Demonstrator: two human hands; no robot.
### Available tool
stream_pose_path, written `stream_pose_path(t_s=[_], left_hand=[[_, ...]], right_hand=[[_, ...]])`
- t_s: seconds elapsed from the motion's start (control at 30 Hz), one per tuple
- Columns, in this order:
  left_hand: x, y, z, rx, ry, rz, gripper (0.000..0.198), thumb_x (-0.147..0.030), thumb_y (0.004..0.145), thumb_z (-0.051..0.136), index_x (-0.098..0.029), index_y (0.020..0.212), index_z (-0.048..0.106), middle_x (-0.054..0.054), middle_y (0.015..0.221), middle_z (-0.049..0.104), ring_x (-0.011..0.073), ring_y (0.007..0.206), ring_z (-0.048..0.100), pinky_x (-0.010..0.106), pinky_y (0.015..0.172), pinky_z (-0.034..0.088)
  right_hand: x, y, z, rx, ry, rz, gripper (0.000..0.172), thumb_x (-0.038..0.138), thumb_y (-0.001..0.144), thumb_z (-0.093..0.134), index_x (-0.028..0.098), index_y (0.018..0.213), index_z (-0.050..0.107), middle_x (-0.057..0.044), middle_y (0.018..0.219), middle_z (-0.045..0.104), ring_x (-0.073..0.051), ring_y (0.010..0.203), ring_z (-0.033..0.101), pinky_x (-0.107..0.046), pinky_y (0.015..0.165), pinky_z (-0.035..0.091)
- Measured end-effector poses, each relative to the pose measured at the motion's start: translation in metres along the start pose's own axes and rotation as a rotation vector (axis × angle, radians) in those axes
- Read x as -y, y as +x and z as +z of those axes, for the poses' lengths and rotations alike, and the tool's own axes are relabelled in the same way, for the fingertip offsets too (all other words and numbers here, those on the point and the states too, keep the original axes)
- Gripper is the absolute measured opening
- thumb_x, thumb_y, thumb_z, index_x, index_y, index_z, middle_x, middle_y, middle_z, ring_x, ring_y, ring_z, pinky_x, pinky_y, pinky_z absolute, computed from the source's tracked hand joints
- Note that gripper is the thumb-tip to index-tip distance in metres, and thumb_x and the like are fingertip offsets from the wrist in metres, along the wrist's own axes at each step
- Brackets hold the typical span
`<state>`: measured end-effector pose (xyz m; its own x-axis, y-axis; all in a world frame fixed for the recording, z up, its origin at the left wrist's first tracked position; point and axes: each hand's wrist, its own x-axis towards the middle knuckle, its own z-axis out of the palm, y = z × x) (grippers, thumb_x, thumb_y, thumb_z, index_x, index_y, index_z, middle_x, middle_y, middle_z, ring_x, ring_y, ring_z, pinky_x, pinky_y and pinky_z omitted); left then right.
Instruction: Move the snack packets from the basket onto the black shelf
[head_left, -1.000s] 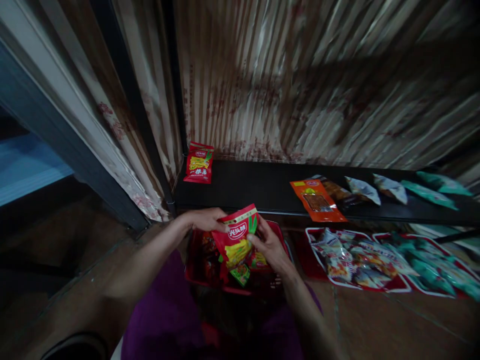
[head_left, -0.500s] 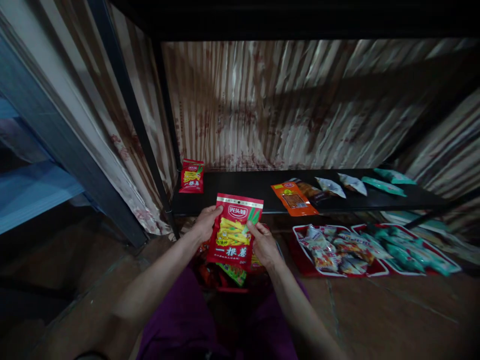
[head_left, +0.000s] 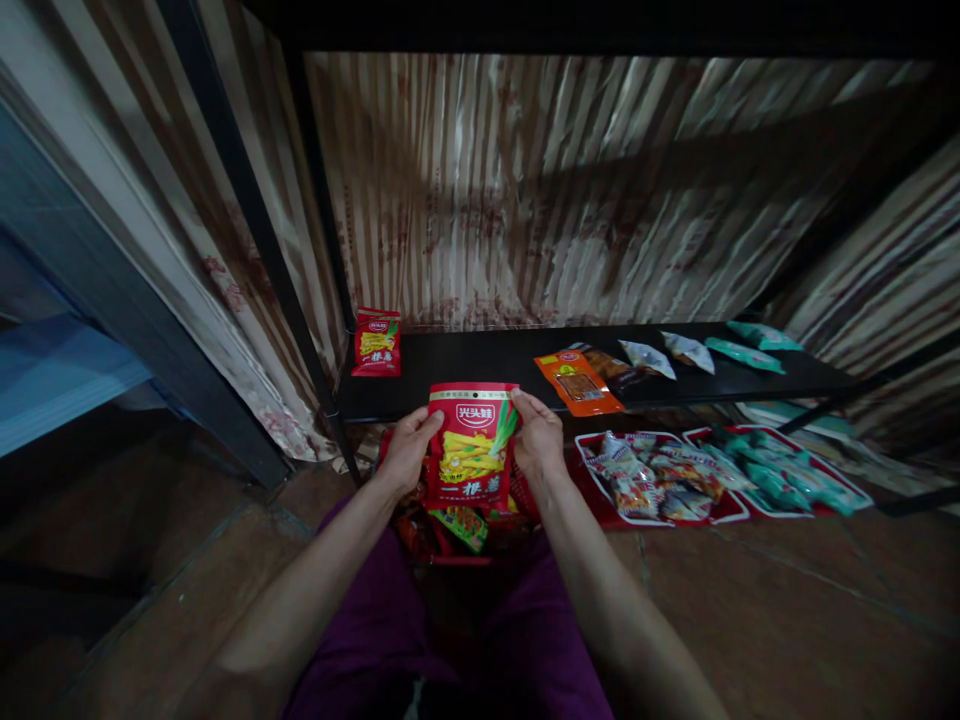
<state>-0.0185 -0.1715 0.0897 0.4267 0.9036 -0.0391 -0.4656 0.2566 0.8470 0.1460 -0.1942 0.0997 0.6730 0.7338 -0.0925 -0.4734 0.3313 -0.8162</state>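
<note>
A red snack bag (head_left: 472, 445) with a picture of yellow sticks faces me, held upright between both hands. My left hand (head_left: 409, 450) pinches its left edge, thumb in front. At the upper right corner, my right hand (head_left: 538, 435) grips it with the fingers closed. Under the bag, between my knees, sits a red basket (head_left: 457, 561) with several snack packets in it, among them a green packet (head_left: 463, 526). A matching red bag (head_left: 377, 343) leans upright at the left end of the black shelf (head_left: 465, 358).
On the shelf's right half lie an orange packet (head_left: 580, 383), a dark brown packet (head_left: 606, 366), white packets (head_left: 646, 357) and green packets (head_left: 745, 355). Two red baskets with white rims (head_left: 675, 522) stand on the floor at right. A black post (head_left: 251, 215) rises on the left.
My right hand has shifted from the bag's right side up to its upper right corner. The left hand still holds the left edge. The view has moved slightly.
</note>
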Motion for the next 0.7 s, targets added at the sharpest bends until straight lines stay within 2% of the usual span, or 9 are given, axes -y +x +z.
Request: stream_pose_path(t_s=[0.2,0.37,0.53,0.6,0.7], left_hand=[[-0.003,-0.005,-0.009,0.075,0.053,-0.073,0.045,-0.045,0.061,0.079,-0.014,0.092,0.07,0.007,0.088,0.073,0.0203,0.082,0.067,0.03,0.077,0.05],[0.01,-0.008,-0.017,0.025,0.187,-0.023,0.041,-0.05,0.062,0.076,-0.016,0.085,0.069,0.002,0.079,0.071,0.0187,0.078,0.065,0.027,0.07,0.049],[0.019,-0.013,-0.012,-0.023,0.265,-0.003,0.038,-0.053,0.064,0.07,-0.017,0.075,0.065,0.0,0.068,0.067,0.0166,0.063,0.061,0.026,0.06,0.047],[0.021,-0.016,-0.01,-0.048,0.266,0.013,0.036,-0.052,0.066,0.069,-0.017,0.074,0.064,-0.001,0.066,0.067,0.016,0.061,0.06,0.025,0.058,0.046],[0.023,-0.019,-0.011,-0.074,0.251,0.051,0.034,-0.05,0.067,0.068,-0.017,0.072,0.062,-0.001,0.066,0.066,0.0141,0.059,0.059,0.023,0.055,0.044]], right_hand=[[0.009,0.006,0.004,-0.044,0.055,0.028,0.018,0.017,0.059,0.08,0.017,0.064,0.063,0.004,0.057,0.068,-0.01,0.05,0.061,-0.021,0.053,0.053],[0.011,0.01,0.003,-0.049,0.0,0.09,0.013,0.012,0.063,0.075,0.016,0.064,0.063,0.002,0.055,0.067,-0.012,0.048,0.06,-0.025,0.054,0.055],[0.008,0.008,0.0,-0.094,-0.037,0.089,0.015,0.015,0.065,0.076,0.016,0.064,0.061,0.003,0.054,0.066,-0.013,0.048,0.062,-0.028,0.059,0.057],[0.009,0.005,-0.002,-0.065,-0.027,0.084,0.017,0.019,0.065,0.078,0.017,0.065,0.061,0.003,0.056,0.067,-0.012,0.049,0.062,-0.026,0.059,0.057],[0.013,-0.005,-0.008,0.059,-0.018,0.089,0.021,0.029,0.066,0.08,0.019,0.07,0.062,0.004,0.062,0.069,-0.009,0.052,0.063,-0.019,0.055,0.054]])
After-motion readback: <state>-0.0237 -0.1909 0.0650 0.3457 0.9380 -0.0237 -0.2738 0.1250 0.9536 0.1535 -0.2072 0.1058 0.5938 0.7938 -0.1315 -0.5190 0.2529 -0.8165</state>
